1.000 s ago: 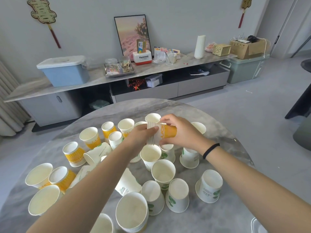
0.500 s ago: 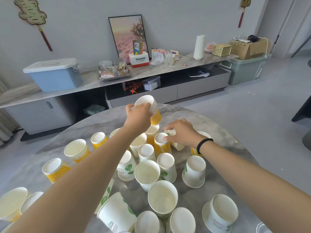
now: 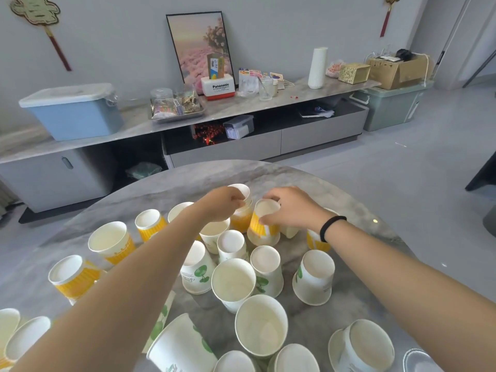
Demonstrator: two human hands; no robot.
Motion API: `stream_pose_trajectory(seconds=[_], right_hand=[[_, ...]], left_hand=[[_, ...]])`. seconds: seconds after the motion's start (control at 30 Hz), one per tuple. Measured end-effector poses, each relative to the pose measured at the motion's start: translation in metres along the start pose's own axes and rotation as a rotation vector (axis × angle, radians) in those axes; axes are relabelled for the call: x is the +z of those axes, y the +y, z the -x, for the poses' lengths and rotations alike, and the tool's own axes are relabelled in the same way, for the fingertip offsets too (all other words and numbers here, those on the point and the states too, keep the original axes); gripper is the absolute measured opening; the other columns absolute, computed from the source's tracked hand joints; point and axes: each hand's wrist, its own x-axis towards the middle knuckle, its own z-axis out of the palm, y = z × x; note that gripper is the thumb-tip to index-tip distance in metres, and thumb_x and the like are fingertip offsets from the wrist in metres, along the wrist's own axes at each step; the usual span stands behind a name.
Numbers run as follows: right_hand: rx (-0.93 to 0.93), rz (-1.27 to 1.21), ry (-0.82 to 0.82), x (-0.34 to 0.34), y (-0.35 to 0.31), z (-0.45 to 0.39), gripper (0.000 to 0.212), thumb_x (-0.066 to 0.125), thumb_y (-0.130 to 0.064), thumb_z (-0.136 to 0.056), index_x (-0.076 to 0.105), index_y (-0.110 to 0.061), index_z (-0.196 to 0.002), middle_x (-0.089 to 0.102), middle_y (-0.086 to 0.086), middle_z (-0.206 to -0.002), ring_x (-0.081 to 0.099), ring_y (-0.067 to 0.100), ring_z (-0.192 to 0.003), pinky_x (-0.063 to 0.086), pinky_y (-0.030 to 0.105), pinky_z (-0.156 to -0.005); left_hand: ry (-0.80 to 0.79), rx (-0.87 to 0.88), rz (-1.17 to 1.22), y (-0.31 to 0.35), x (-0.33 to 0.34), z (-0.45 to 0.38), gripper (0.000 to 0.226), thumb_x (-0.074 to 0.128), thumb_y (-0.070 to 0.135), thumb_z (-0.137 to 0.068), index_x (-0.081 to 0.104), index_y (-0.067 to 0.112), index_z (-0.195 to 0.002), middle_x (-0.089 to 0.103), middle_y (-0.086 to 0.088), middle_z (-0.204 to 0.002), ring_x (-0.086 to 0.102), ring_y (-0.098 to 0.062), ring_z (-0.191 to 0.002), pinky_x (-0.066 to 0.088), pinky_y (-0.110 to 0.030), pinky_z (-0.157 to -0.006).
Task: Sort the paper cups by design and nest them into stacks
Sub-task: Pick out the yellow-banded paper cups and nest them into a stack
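Yellow-banded cup (image 3: pixel 243 208), upright: my left hand (image 3: pixel 222 204) grips its rim. Right hand (image 3: pixel 291 208) grasps an inverted yellow cup (image 3: pixel 264 224) just beside.

Grey wall (image 3: pixel 268 22), pale floor (image 3: pixel 402 170), low marble-topped cabinet (image 3: pixel 268 140)

Left hand (image 3: pixel 221 204) hides most of a yellow stack (image 3: pixel 241 213) (count unclear); bottom-edge cups (image 3: pixel 236 362) cropped

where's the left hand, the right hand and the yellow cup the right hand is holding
left hand (image 3: pixel 221 204), head view, back of the hand
right hand (image 3: pixel 291 208), head view, back of the hand
yellow cup (image 3: pixel 264 228), head view, its yellow band below the fingers
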Motion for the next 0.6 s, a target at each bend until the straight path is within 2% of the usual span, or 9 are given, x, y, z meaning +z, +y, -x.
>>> stream_pose_trajectory(seconds=[0.07, 0.17, 0.27, 0.37, 0.47, 0.5, 0.53, 0.6], right_hand=[[0.014, -0.184, 0.058, -0.011, -0.002, 0.004, 0.048, 0.075, -0.038, -0.068, 0.062, -0.02, -0.111, 0.065, -0.002, -0.111, 0.059, 0.018, -0.104, 0.049, 0.038, -0.09], [0.045, -0.422, 0.224, -0.026, -0.013, 0.005, 0.035, 0.069, -0.033, -0.075, 0.06, -0.022, -0.107, 0.062, -0.008, -0.105, 0.058, 0.011, -0.096, 0.049, 0.027, -0.079], [0.147, -0.693, 0.34, -0.032, -0.024, 0.001, 0.033, 0.065, -0.036, -0.079, 0.061, -0.018, -0.107, 0.062, -0.006, -0.102, 0.058, 0.011, -0.093, 0.045, 0.022, -0.071], [0.228, -0.899, 0.217, -0.026, -0.032, -0.001, 0.019, 0.058, -0.032, -0.084, 0.064, -0.016, -0.094, 0.063, 0.004, -0.093, 0.061, 0.02, -0.084, 0.05, 0.028, -0.071], [0.252, -1.128, 0.049, -0.016, -0.034, -0.003, 0.014, 0.051, -0.023, -0.09, 0.062, -0.015, -0.091, 0.063, 0.009, -0.091, 0.062, 0.024, -0.081, 0.051, 0.03, -0.07], [0.254, -1.126, 0.035, -0.013, -0.032, -0.004, 0.014, 0.051, -0.022, -0.09, 0.062, -0.014, -0.092, 0.062, 0.008, -0.09, 0.061, 0.024, -0.082, 0.051, 0.03, -0.07], [0.244, -1.02, 0.07, -0.011, -0.027, -0.005, 0.014, 0.051, -0.022, -0.09, 0.062, -0.015, -0.09, 0.06, 0.006, -0.088, 0.059, 0.022, -0.081, 0.049, 0.03, -0.07], [0.215, -0.54, 0.253, -0.01, -0.012, -0.006, 0.015, 0.05, -0.025, -0.088, 0.062, -0.018, -0.093, 0.06, 0.003, -0.088, 0.056, 0.023, -0.085, 0.046, 0.032, -0.074]], left_hand=[[0.061, -0.012, 0.153, -0.002, -0.005, 0.004, 0.029, 0.046, 0.024, -0.095, 0.065, 0.01, -0.111, 0.065, -0.006, -0.115, 0.057, -0.027, -0.109, 0.043, -0.037, -0.095], [0.189, -0.026, 0.491, 0.0, -0.013, 0.009, 0.032, 0.043, 0.035, -0.096, 0.067, 0.016, -0.104, 0.067, -0.003, -0.112, 0.058, -0.023, -0.111, 0.041, -0.037, -0.101], [0.072, -0.009, 0.791, 0.002, -0.017, 0.017, 0.043, 0.035, 0.047, -0.097, 0.056, 0.022, -0.124, 0.059, 0.0, -0.128, 0.053, -0.021, -0.119, 0.035, -0.037, -0.104], [-0.017, -0.028, 0.976, -0.001, -0.013, 0.021, 0.062, 0.053, 0.051, -0.086, 0.034, 0.029, -0.14, 0.053, -0.002, -0.136, 0.05, -0.025, -0.124, 0.036, -0.039, -0.103], [0.078, -0.05, 1.18, -0.003, -0.016, 0.019, 0.059, 0.059, 0.037, -0.088, 0.033, 0.029, -0.14, 0.055, -0.009, -0.133, 0.054, -0.029, -0.12, 0.045, -0.041, -0.098], [0.14, -0.05, 1.18, -0.001, -0.019, 0.018, 0.059, 0.061, 0.035, -0.087, 0.035, 0.029, -0.14, 0.055, -0.01, -0.132, 0.055, -0.029, -0.119, 0.047, -0.041, -0.097], [0.215, -0.045, 1.109, -0.002, -0.02, 0.015, 0.061, 0.064, 0.035, -0.085, 0.035, 0.029, -0.139, 0.053, -0.01, -0.132, 0.055, -0.028, -0.119, 0.047, -0.04, -0.098], [0.336, -0.033, 0.831, -0.003, -0.019, 0.009, 0.067, 0.066, 0.042, -0.081, 0.034, 0.035, -0.14, 0.042, -0.005, -0.137, 0.049, -0.023, -0.12, 0.041, -0.039, -0.104]])
